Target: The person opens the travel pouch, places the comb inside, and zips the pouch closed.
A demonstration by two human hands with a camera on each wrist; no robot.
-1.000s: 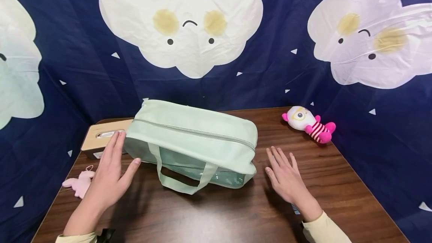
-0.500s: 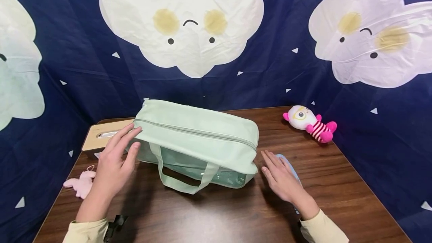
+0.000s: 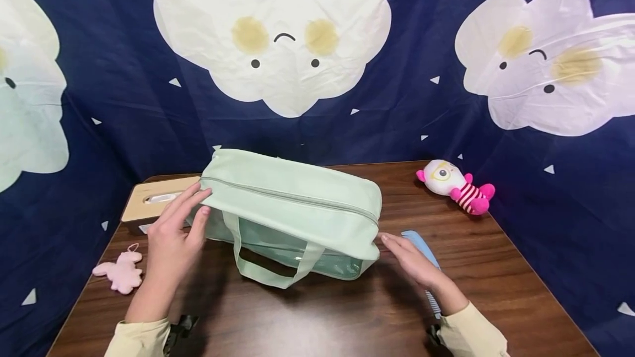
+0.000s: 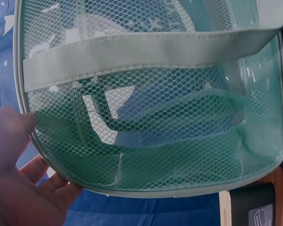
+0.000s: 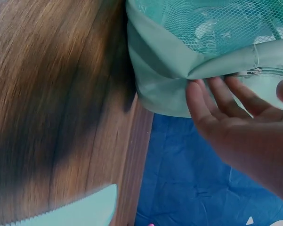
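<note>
Mint-green boxy bag of smooth sheeting and mesh (image 3: 292, 178) stays put on the brown wooden counter (image 3: 307, 318), apparently steadied now: the left grip (image 3: 173, 241), thumb spread from fingers, touches its left end; the right grip (image 3: 414, 263), fingers extended, has reached its right, baring a pale-blue comb (image 3: 419, 245).

I count one bag (image 3: 292, 183), two hands (image 3: 171, 244), one comb (image 3: 420, 247), two plush toys (image 3: 467, 194), one tissue box (image 3: 139, 203), one table (image 3: 322, 313) and three large printed clouds (image 3: 285, 84).

Blue comb (image 3: 422, 247), striped doll (image 3: 464, 194); pink plush (image 3: 122, 273) near box (image 3: 145, 211).
</note>
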